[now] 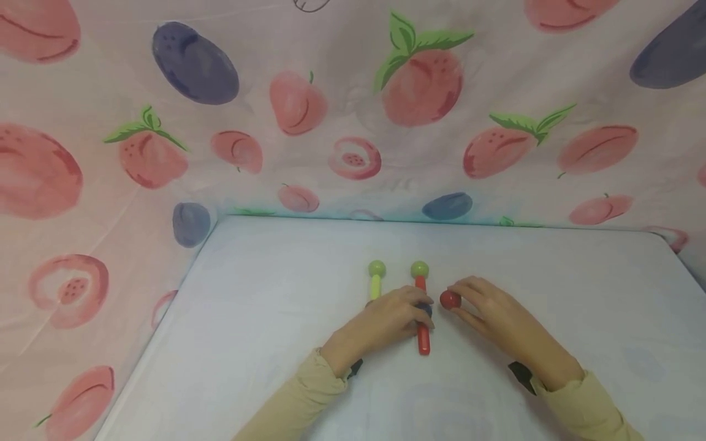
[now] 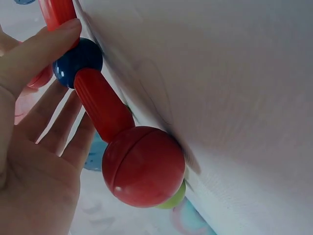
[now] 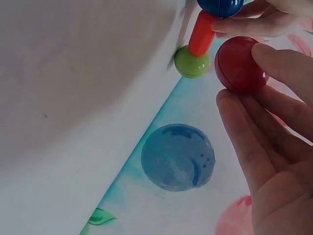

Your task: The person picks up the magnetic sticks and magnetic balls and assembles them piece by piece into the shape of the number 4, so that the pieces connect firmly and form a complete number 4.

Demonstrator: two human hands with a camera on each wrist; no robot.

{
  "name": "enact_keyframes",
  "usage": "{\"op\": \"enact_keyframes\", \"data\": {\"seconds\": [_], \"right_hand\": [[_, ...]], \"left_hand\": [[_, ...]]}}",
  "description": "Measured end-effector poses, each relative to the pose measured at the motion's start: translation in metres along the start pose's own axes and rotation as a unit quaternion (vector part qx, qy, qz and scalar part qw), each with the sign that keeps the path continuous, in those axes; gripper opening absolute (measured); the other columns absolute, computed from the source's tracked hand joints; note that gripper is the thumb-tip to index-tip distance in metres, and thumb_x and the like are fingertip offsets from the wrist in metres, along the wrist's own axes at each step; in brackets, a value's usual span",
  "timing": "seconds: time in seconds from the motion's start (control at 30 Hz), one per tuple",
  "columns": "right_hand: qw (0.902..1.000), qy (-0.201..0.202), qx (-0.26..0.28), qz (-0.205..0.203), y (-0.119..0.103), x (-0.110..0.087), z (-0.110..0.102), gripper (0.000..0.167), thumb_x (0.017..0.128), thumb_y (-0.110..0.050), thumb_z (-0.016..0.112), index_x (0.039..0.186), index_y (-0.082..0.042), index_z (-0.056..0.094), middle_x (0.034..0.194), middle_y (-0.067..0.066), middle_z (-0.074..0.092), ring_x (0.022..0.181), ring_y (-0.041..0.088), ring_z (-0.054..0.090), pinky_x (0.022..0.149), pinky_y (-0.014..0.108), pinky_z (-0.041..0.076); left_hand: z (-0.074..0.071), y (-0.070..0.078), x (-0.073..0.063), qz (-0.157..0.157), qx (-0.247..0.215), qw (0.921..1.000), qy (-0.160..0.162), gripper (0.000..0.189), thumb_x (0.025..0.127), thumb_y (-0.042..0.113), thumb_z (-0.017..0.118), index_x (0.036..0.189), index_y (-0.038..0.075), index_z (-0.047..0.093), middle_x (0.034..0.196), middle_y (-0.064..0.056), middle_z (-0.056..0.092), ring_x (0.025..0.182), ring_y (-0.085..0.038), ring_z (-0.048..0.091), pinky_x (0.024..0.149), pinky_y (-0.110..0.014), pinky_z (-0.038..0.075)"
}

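My left hand [image 1: 388, 320] pinches a blue ball [image 2: 80, 61], its thumb also lying against a red rod [image 2: 58, 12]. Red rods extend from opposite sides of this ball, and the far one ends at a green ball [image 1: 420, 269]. In my right hand [image 1: 493, 315], the fingertips and thumb pinch a loose red ball [image 3: 239, 64], just right of that piece and apart from it. Left of it lies a yellow-green rod [image 1: 376, 286] with another green ball [image 1: 377, 268] at its far end. Near the left wrist camera is a second red ball [image 2: 143, 166]; my left hand mostly covers it in the head view.
All the pieces lie or are held over a white-covered table [image 1: 265, 294]. Fruit-printed cloth [image 1: 353, 92] rises behind the table's far edge and along its left side.
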State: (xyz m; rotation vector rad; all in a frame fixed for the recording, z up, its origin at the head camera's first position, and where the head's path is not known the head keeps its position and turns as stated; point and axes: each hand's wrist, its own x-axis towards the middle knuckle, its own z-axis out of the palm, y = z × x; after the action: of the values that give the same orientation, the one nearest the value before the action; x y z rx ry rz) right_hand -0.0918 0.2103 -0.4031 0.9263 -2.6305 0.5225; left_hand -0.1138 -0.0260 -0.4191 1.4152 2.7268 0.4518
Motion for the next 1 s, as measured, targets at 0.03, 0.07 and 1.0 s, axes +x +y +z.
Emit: {"op": "enact_keyframes", "data": {"seconds": [0.03, 0.07, 1.0], "right_hand": [[1.0000, -0.001, 0.001, 0.000, -0.001, -0.001, 0.000, 0.039, 0.073, -0.004, 0.085, 0.108, -0.001, 0.069, 0.104, 0.010, 0.067, 0.095, 0.025, 0.068, 0.081, 0.042, 0.059], [1.0000, -0.003, 0.001, 0.000, -0.001, -0.001, 0.000, 0.039, 0.073, -0.004, 0.085, 0.108, -0.001, 0.069, 0.104, 0.010, 0.067, 0.095, 0.025, 0.068, 0.081, 0.041, 0.059], [0.9941, -0.100, 0.022, 0.036, -0.007, -0.019, 0.009, 0.029, 0.081, -0.014, 0.082, 0.107, -0.010, 0.071, 0.105, 0.000, 0.067, 0.097, 0.015, 0.066, 0.084, 0.036, 0.058]], "left_hand": [[0.000, 0.000, 0.000, 0.001, 0.005, 1.0000, -0.001, 0.024, 0.088, 0.013, 0.076, 0.108, 0.026, 0.078, 0.135, 0.001, 0.061, 0.133, -0.014, 0.049, 0.114, -0.021, 0.034], [0.000, 0.001, 0.000, 0.002, 0.008, 1.0000, -0.002, 0.024, 0.088, 0.013, 0.076, 0.108, 0.027, 0.078, 0.135, 0.001, 0.061, 0.133, -0.014, 0.048, 0.114, -0.021, 0.033], [0.003, 0.006, 0.000, 0.008, 0.045, 0.9989, -0.009, 0.023, 0.092, 0.015, 0.070, 0.106, 0.032, 0.077, 0.138, -0.001, 0.058, 0.138, -0.018, 0.044, 0.116, -0.027, 0.034]]}}
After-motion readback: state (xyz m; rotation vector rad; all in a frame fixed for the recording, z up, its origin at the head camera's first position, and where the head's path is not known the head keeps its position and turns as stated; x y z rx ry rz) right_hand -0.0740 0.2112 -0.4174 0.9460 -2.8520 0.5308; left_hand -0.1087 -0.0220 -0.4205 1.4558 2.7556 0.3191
